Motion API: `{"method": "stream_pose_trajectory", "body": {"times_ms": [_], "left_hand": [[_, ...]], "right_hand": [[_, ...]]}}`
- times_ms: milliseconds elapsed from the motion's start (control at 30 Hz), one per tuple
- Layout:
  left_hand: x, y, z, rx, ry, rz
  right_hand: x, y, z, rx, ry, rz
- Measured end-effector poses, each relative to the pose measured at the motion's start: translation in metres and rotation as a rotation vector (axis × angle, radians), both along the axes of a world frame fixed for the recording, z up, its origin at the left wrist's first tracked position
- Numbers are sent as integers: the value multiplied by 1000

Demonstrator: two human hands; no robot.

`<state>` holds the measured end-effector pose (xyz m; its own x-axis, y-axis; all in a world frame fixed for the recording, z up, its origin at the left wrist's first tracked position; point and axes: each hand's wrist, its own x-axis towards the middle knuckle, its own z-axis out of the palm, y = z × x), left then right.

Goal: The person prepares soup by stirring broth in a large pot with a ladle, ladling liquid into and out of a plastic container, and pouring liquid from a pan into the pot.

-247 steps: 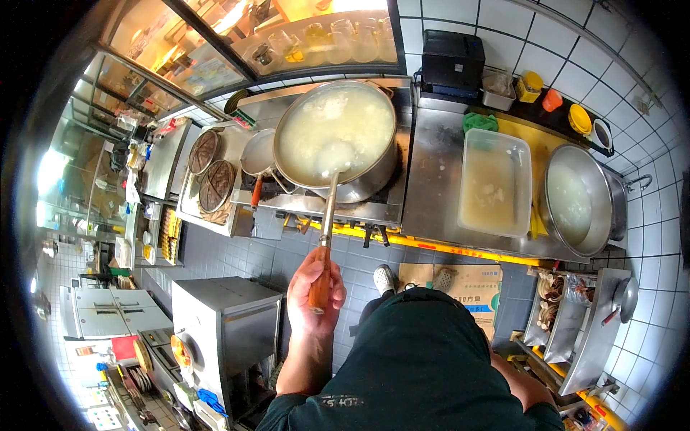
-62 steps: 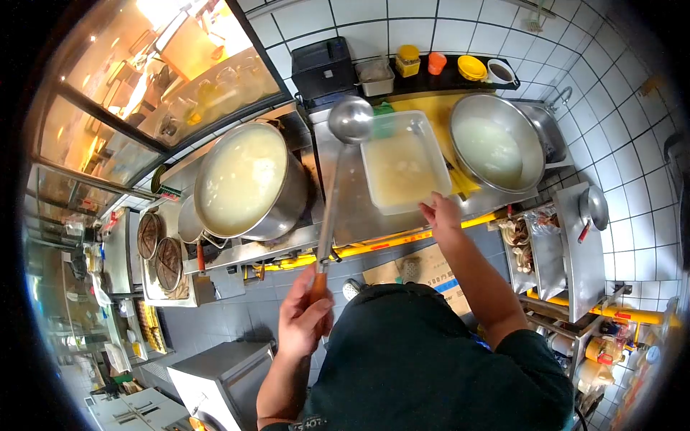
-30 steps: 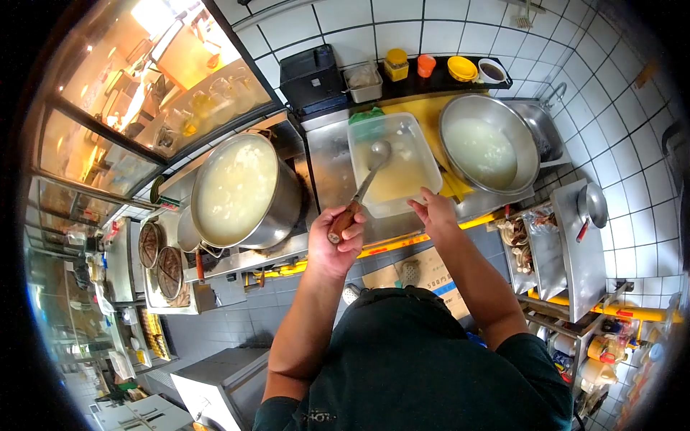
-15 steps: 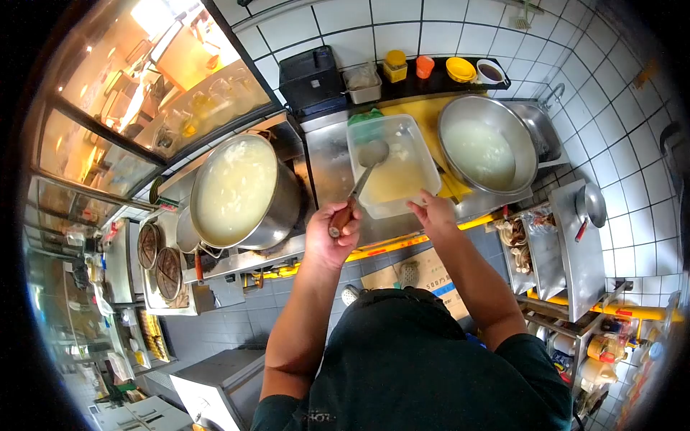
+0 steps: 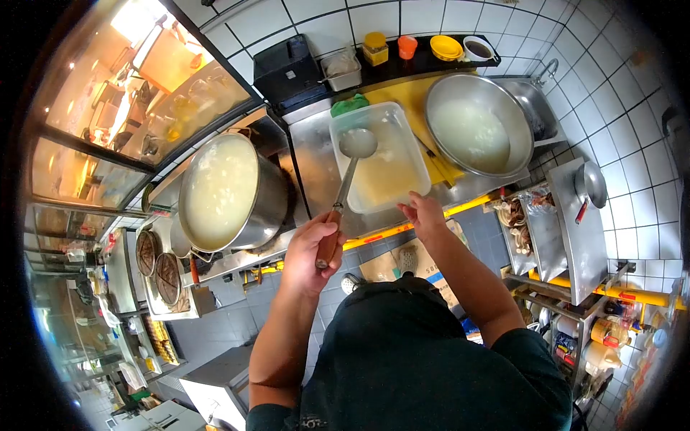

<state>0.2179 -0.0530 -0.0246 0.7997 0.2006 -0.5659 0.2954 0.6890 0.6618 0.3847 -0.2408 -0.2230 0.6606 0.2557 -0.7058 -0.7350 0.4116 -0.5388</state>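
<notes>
My left hand (image 5: pixel 310 251) is wrapped round the wooden handle of a long metal ladle (image 5: pixel 348 176). The ladle's bowl holds pale, cloudy liquid and is over the left part of a clear plastic tub (image 5: pixel 424 169) of yellowish liquid. At the tub's front right corner is my right hand (image 5: pixel 424 214), its fingers curled near or on the rim; whether they grip it I cannot tell. A large steel pot (image 5: pixel 269 205) of whitish liquid stands on the stove, left of the tub. On the right a wide steel basin (image 5: pixel 521 133) also holds cloudy liquid.
Behind the tub, a black shelf (image 5: pixel 424 65) carries yellow and orange containers and a white cup. A sink (image 5: pixel 539 115) lies at the back right. A yellow pipe (image 5: pixel 381 235) runs along the counter's front. Baskets (image 5: pixel 169 276) and a small pan are left of the pot.
The ladle has gone from the big pot to the tub. Since the last half second, its bowl has shifted slightly left and my left hand lower in view. My right hand has come to the tub's edge.
</notes>
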Motion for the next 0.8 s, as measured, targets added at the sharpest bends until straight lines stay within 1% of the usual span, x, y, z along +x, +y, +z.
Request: {"method": "stream_pose_trajectory", "body": {"times_ms": [100,200,367,400,500,700,800], "left_hand": [[-8,-4,11,29,13,-12],[-15,-10,19,49,53,1],[-24,-11,20,9,53,-43],[-25,-12,21,4,47,-45],[-29,-14,24,-13,39,-38],[-44,-14,39,-59,22,8],[-57,-10,50,-104,-11,61]], "right_hand": [[-2,0,0,-21,3,22],[-5,1,7,-52,31,-28],[-10,-2,3,-19,-44,26],[-13,-2,9,-4,-61,48],[-22,-3,27,-8,-38,3],[-21,-5,18,-15,-50,-31],[-12,-3,-7,38,-52,-34]]}}
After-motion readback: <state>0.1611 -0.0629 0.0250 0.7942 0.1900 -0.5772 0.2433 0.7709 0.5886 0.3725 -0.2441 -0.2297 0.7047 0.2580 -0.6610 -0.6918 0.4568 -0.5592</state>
